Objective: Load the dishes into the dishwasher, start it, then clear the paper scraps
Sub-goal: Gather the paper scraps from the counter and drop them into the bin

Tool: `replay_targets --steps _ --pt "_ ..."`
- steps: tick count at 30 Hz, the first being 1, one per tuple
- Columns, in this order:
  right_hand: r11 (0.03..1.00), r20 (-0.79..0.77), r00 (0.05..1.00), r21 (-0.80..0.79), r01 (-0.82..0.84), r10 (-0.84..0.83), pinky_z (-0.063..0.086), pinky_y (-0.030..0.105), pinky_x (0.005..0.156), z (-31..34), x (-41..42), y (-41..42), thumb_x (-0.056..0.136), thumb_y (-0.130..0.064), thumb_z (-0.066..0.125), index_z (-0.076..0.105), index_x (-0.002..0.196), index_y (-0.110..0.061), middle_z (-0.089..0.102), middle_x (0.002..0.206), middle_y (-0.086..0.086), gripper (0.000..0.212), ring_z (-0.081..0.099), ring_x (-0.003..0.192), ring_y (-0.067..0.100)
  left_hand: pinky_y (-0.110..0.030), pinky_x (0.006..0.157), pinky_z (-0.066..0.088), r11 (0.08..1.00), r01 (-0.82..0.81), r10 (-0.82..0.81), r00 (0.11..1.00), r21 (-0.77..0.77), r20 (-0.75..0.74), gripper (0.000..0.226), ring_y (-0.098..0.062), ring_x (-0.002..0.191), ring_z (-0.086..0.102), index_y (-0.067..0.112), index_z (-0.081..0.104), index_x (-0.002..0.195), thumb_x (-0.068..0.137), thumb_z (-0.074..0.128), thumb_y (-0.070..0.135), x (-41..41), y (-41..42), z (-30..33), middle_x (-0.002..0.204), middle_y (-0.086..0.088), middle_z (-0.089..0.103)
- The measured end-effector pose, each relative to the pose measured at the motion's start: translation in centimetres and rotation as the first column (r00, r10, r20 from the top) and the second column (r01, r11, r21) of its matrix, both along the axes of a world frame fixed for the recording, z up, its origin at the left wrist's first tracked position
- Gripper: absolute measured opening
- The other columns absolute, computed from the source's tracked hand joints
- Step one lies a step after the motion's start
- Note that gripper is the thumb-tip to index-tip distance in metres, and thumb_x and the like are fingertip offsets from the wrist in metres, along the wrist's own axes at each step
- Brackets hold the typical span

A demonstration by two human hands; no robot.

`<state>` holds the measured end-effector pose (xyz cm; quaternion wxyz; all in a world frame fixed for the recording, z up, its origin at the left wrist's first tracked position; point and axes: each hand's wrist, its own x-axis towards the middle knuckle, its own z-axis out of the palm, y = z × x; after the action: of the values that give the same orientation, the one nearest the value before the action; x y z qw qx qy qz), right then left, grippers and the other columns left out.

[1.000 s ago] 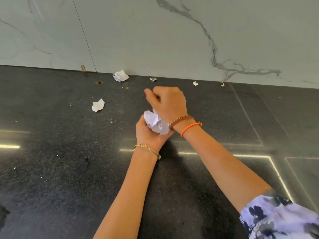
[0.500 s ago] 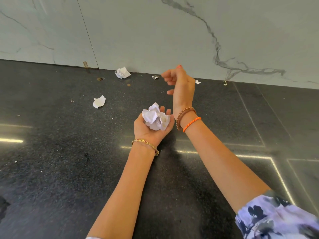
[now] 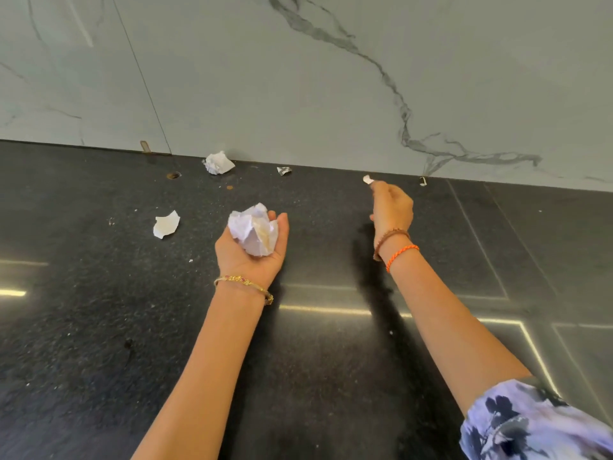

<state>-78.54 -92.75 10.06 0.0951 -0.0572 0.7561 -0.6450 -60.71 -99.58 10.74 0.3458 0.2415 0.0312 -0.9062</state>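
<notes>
I see a polished black speckled stone bench (image 3: pixel 99 327) running back to a pale grey marble wall (image 3: pixel 298 78) with dark veins; strip lights reflect in the bench as bright lines. My left hand (image 3: pixel 252 250) sits palm up over the bench, fingers loosely curled round a crumpled white paper wad (image 3: pixel 253 229). My right hand (image 3: pixel 391 207) reaches toward the wall, fingertips pinching a tiny white paper scrap (image 3: pixel 367 179) just above the bench. A crumpled white paper ball (image 3: pixel 218 163) lies against the foot of the wall, a small silvery foil scrap (image 3: pixel 284 171) near it to the right. A flat torn white paper piece (image 3: pixel 166 224) lies well left of my left hand. Another tiny scrap (image 3: pixel 422 181) sits at the wall line beyond my right hand.
</notes>
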Motion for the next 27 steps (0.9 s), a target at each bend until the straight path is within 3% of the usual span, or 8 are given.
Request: replay_targets --steps 3,5,7,11,14,19,22,27 --pt "0.988 -0.231 0.972 0.137 0.075 -0.042 0.044 0.033 0.091 -0.8 -3.8 0.2 0.087 -0.022 0.056 0.066 0.096 -0.010 0.062 0.094 0.008 0.019 0.055 0.092 0.021 -0.044 0.055 0.058 1.000 0.005 -0.005 1.000 -0.016 0.007 0.029 -0.022 0.115 0.044 0.008 0.056 0.093 0.094 0.041 0.033 -0.2 -0.8 -0.8 0.096 -0.006 0.052" --pt "0.921 -0.308 0.951 0.377 0.095 0.028 0.035 0.033 0.100 -1.0 -6.2 0.0 0.088 -0.026 0.054 0.059 0.116 -0.007 0.052 0.124 0.016 0.035 0.047 0.117 0.029 -0.042 0.068 0.057 1.000 -0.001 0.001 1.000 -0.002 0.018 0.029 -0.022 0.115 0.046 0.008 0.057 0.090 0.094 0.039 0.031 -0.6 -1.3 -0.9 0.097 -0.005 0.053" --pt "0.814 -0.327 0.938 0.572 0.099 0.116 0.027 0.036 0.106 -1.3 -8.4 -0.5 0.089 -0.032 0.052 0.049 0.129 -0.006 0.042 0.137 0.017 0.047 0.036 0.128 0.031 -0.044 0.076 0.053 1.000 -0.015 0.015 1.000 0.002 0.005 0.027 -0.020 0.114 0.048 0.009 0.057 0.091 0.094 0.040 0.030 -1.2 -1.7 -0.8 0.100 -0.004 0.053" --pt "0.718 -0.290 0.929 0.695 0.039 0.231 0.022 0.042 0.110 -2.8 -9.8 -2.0 0.092 -0.042 0.047 0.043 0.128 0.002 0.037 0.138 0.022 0.057 0.033 0.129 0.036 -0.052 0.070 0.052 0.999 -0.044 0.044 0.999 0.003 -0.007 0.027 -0.017 0.125 0.048 0.013 0.056 0.107 0.093 0.044 0.033 -1.3 -2.7 -1.1 0.119 0.000 0.055" --pt "0.706 -0.339 0.899 0.707 0.049 0.276 0.022 0.042 0.110 -3.3 -8.7 -3.5 0.092 -0.044 0.047 0.043 0.125 0.006 0.039 0.136 0.023 0.061 0.032 0.129 0.036 -0.051 0.064 0.054 0.994 -0.106 0.106 0.994 0.005 0.036 0.032 -0.021 0.123 0.050 0.012 0.059 0.110 0.093 0.044 0.035 -0.5 -3.6 -1.1 0.130 0.001 0.054" --pt "0.750 -0.365 0.809 0.647 -0.135 0.461 0.032 0.038 0.102 -3.6 -5.1 -6.1 0.093 -0.042 0.046 0.048 0.121 0.004 0.043 0.131 0.019 0.054 0.041 0.120 0.034 -0.041 0.058 0.058 0.982 -0.188 0.188 0.979 -0.014 0.076 0.033 -0.025 0.121 0.052 0.009 0.062 0.104 0.094 0.044 0.035 0.7 -4.9 -1.1 0.116 -0.006 0.060" --pt "0.706 -0.362 0.706 0.653 -0.274 0.609 0.034 0.034 0.098 -3.8 -2.0 -8.7 0.094 -0.040 0.047 0.051 0.118 0.001 0.046 0.127 0.018 0.048 0.043 0.119 0.032 -0.043 0.065 0.057 0.975 -0.224 0.224 0.971 -0.017 0.084 0.033 -0.025 0.120 0.053 0.009 0.060 0.106 0.094 0.043 0.034 1.3 -5.2 -1.1 0.126 -0.005 0.058" --pt "0.611 -0.350 0.547 0.669 -0.423 0.761 0.034 0.032 0.096 -3.5 2.2 -13.6 0.094 -0.040 0.047 0.047 0.122 -0.002 0.045 0.127 0.016 0.048 0.043 0.118 0.029 -0.041 0.082 0.054 0.962 -0.266 0.271 0.956 -0.056 0.112 0.028 -0.023 0.078 0.066 0.009 0.059 0.095 0.095 0.042 0.031 1.9 -5.4 -0.9 0.095 -0.008 0.064"
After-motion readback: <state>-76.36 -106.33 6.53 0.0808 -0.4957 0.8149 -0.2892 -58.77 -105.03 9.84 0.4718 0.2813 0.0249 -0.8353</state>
